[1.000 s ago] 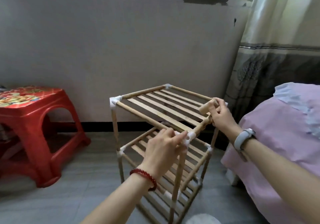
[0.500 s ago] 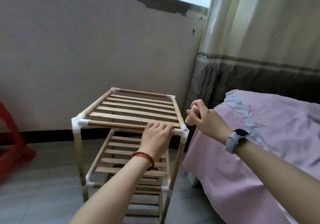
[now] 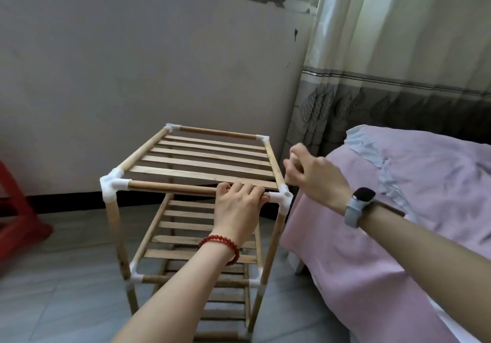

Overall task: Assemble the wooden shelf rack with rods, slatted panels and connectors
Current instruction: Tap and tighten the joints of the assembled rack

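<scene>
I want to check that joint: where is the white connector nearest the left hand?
In the head view, the white connector caps the rack's near right top corner, just right of the left hand on the front rod, beside the pink bed.

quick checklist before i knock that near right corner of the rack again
1. Left hand steadying the rack: ok, its fingers curl over the front top rod.
2. Fingers clear of the strike spot: not ok, the fingertips end right beside the near right connector.
3. Right hand grip: cannot tell, it is blurred and what it holds is hidden.
4. Top slatted panel seated: ok, slats look level between the side rods.
5. Near left connector closed up: ok, rods enter it with no visible gap.
6. Rack feet flat on the floor: cannot tell, the arms hide them.
</scene>
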